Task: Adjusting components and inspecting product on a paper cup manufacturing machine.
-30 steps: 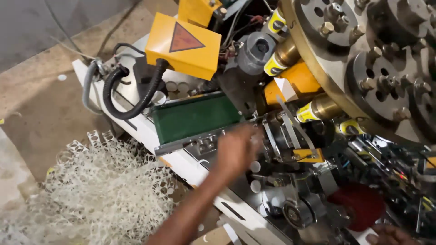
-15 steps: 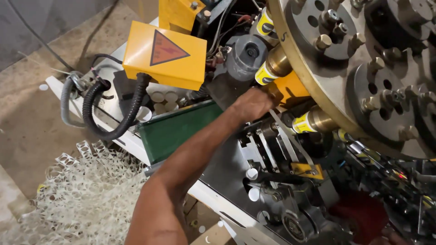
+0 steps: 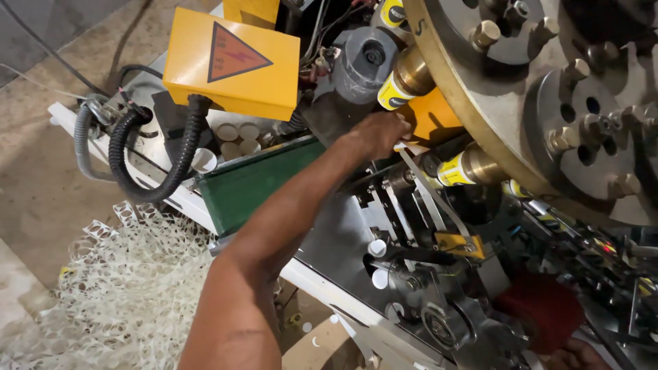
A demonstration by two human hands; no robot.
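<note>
Machine parts crowd around; left hand [image 3: 378, 133] fingers curled against the orange block [image 3: 433, 116], grip unclear.

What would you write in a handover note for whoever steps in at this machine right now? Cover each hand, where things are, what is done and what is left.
Left hand: reached into the machine, against the orange block under a brass spindle; grip hidden.
Right hand: only an edge shows at the bottom, beside the red cloth; grip unclear.
Things: white cups stand at the far end of the green belt; white mesh scrap lies on the floor.
Done: spindles carry yellow sleeves.
Left: the left hand is not yet out of the mechanism.
</note>
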